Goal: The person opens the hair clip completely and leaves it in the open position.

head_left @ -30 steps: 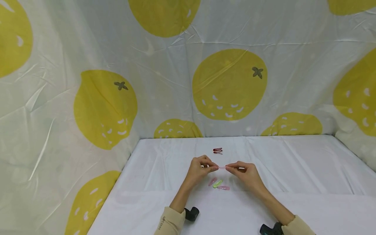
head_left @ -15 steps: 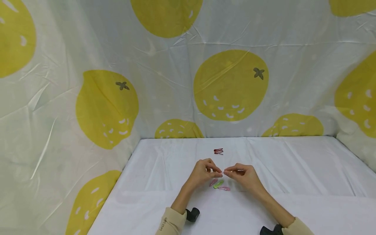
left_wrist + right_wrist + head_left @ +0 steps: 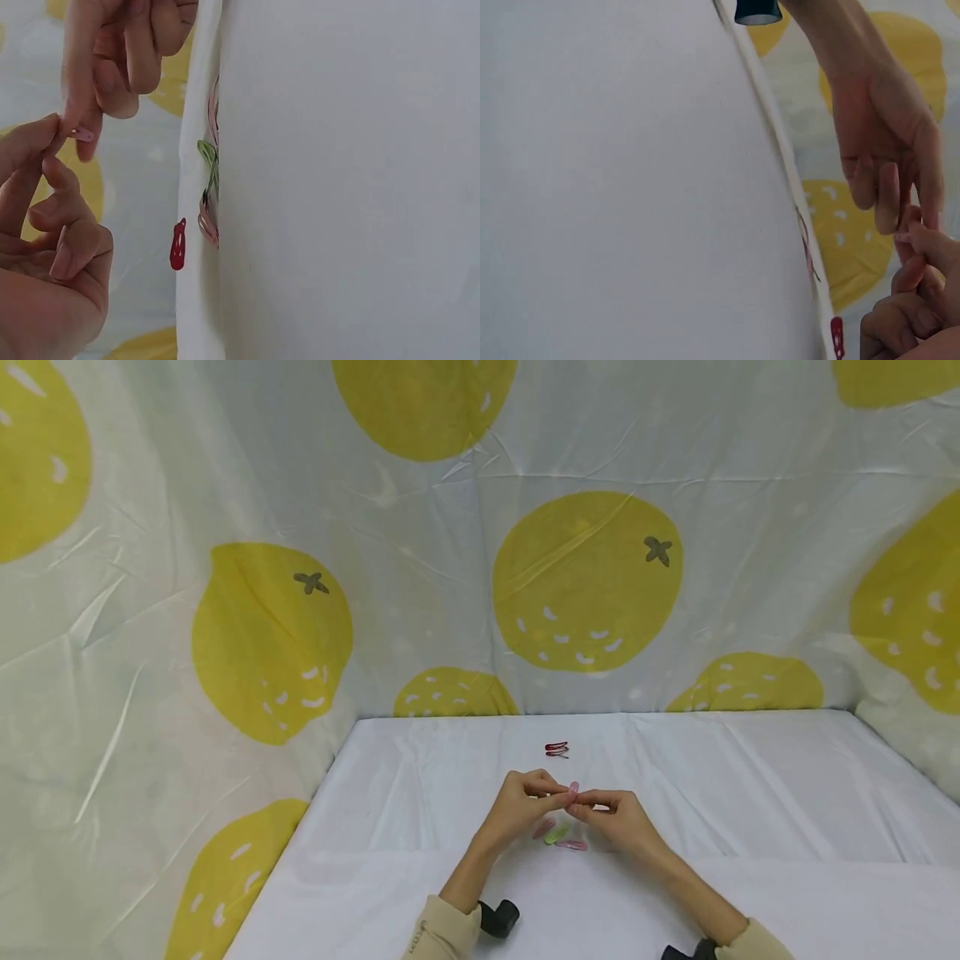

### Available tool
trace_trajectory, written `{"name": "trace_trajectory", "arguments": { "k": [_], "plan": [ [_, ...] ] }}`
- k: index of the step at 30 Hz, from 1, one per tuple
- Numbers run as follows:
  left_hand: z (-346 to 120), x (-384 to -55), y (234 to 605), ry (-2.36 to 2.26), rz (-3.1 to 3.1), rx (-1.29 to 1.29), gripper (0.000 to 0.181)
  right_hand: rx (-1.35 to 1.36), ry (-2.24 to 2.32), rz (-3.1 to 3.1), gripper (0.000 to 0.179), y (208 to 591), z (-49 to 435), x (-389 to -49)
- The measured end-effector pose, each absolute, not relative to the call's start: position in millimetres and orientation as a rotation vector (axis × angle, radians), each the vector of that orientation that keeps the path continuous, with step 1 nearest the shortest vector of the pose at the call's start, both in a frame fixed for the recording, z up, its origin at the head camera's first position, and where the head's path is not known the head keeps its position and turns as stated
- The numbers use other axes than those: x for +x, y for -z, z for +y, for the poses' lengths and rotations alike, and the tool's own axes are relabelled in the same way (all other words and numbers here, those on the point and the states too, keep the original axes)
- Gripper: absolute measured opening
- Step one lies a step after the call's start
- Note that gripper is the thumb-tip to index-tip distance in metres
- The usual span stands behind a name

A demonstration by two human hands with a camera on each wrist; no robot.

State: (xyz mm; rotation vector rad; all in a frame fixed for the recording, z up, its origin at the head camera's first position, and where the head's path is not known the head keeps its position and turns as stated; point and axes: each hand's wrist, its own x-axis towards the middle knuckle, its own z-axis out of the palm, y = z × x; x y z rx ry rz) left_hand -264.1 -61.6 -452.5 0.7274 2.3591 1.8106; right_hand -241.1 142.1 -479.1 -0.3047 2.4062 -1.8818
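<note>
In the head view, my left hand (image 3: 523, 806) and right hand (image 3: 621, 821) meet fingertip to fingertip above the table. Between them they pinch a small pink snap hair clip (image 3: 574, 787), one end of which sticks up past the fingers. The left wrist view shows that pink end (image 3: 82, 134) poking out beside the right fingers; the rest is covered by fingertips. Below the hands lie a pink hair clip (image 3: 543, 828), a light green hair clip (image 3: 556, 835) and another pink hair clip (image 3: 573, 845), close together. Farther back are red hair clips (image 3: 557, 749), side by side.
A white cloth (image 3: 750, 793) with creases covers the table. Behind it and at the sides hangs a pale curtain (image 3: 420, 568) printed with yellow fruit. A black wrist camera (image 3: 499, 918) sits at the left sleeve, another (image 3: 690, 951) at the right one.
The hands have come closer together and slightly nearer to me. The pink hair clip, stretched level between the fingertips a second ago, now points upward. The clips on the table have stayed put.
</note>
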Motion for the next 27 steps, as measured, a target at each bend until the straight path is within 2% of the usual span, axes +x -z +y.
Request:
{"name": "trace_trajectory", "arguments": {
  "k": [4, 9, 12, 27],
  "plan": [
    [-62, -265, 455, -1.877, 2.263, 0.683, 0.016, -0.302, 1.895, 2.377, 0.026, 480, 141, -240],
    [-65, -267, 458, -1.886, 2.308, 0.607, 0.015, -0.483, 1.834, 2.422, 0.020, 479, 147, -240],
    [-69, -269, 457, -1.876, 2.332, 0.582, 0.015, -0.485, 1.827, 2.464, 0.018, 478, 149, -242],
    [-74, -271, 456, -1.764, 2.488, 0.768, 0.009, -0.408, 1.829, 2.560, 0.018, 473, 149, -242]
  ]
}}
